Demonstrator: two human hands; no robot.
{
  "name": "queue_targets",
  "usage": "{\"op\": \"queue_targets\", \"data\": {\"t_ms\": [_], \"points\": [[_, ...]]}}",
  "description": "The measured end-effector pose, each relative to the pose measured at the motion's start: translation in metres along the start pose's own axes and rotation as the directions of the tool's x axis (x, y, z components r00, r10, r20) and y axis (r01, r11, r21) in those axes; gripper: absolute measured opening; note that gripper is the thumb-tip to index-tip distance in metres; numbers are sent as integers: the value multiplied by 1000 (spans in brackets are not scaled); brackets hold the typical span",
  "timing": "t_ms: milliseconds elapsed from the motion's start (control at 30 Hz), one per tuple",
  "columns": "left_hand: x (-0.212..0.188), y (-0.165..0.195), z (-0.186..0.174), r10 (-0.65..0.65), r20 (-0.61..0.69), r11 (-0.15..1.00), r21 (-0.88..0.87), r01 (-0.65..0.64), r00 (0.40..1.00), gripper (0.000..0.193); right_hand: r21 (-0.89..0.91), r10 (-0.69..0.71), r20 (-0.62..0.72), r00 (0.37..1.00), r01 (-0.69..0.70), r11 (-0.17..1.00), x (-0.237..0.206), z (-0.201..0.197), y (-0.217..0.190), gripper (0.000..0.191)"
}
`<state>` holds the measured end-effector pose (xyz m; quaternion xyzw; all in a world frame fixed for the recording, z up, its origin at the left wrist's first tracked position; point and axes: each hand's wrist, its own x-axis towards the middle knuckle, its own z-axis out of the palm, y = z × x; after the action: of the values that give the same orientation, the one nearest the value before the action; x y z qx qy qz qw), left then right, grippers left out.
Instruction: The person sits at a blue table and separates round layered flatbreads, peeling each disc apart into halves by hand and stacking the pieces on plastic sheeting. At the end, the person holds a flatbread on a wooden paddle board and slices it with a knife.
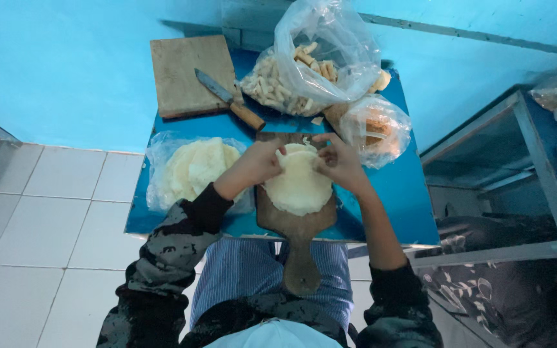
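Note:
A round sheet of pale dough (298, 187) lies on a wooden paddle board (299, 251) in front of me. My left hand (257, 163) pinches the sheet's far left edge. My right hand (338, 161) holds the far right edge, fingers curled over the dough. Both hands fold the top rim inward; what lies under the fold is hidden.
A small blue table (407, 212) carries a stack of dough sheets in plastic (191, 169), a square cutting board (187, 74) with a knife (230, 98), and a clear bag of cut pale sticks (307, 71). A smaller bag (375, 129) sits right. A metal rack (523, 187) stands beside.

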<state>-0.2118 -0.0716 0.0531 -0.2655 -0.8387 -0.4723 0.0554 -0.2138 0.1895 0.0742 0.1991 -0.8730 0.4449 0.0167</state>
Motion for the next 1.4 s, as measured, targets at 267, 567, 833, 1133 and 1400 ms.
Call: {"op": "queue_targets", "data": {"t_ms": [267,567,833,1133,1400], "points": [[5,-15,23,87,-90,966,250,-62,992,12,61,-32,5,999,31,998,-2,0,3,54],[9,-10,19,78,-188,975,219,-36,979,13,69,-105,-114,988,113,991,10,6,16,50],[7,-13,22,137,-201,969,232,-89,970,33,-95,-137,-181,974,121,988,6,9,18,61],[0,22,6,194,-274,851,524,-23,942,31,-229,-229,-260,938,171,958,-11,4,-16,55],[-85,75,-55,182,-327,933,356,-58,927,24,-339,-334,88,939,343,876,-82,8,-60,50]]}}
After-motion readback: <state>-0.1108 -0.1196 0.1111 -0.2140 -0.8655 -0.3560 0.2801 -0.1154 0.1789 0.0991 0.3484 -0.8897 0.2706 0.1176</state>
